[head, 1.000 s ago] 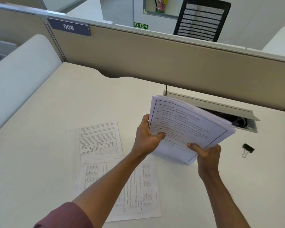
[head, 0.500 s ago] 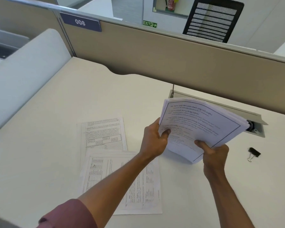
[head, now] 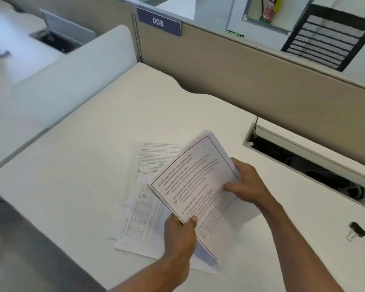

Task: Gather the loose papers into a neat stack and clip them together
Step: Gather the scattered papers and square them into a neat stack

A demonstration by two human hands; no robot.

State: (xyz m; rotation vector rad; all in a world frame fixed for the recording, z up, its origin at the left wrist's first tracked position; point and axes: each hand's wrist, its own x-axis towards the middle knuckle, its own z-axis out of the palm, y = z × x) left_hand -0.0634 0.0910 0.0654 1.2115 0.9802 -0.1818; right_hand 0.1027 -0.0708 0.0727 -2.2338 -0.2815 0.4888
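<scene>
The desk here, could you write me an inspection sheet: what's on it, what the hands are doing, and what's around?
Surface: white desk, mostly bare.
Job's things: bundle of papers held above the desk; loose sheets lying flat beneath it, overlapping and askew; black binder clip lying apart at the right, unused.
Clutter: nothing seen.
Hands: left hand grips the bundle's near edge; right hand grips its far right edge.
Cables: dark wires inside the open cable tray at the desk's back.
Surroundings: beige partition with a sign reading 008; a fire extinguisher and black chair back beyond.
</scene>
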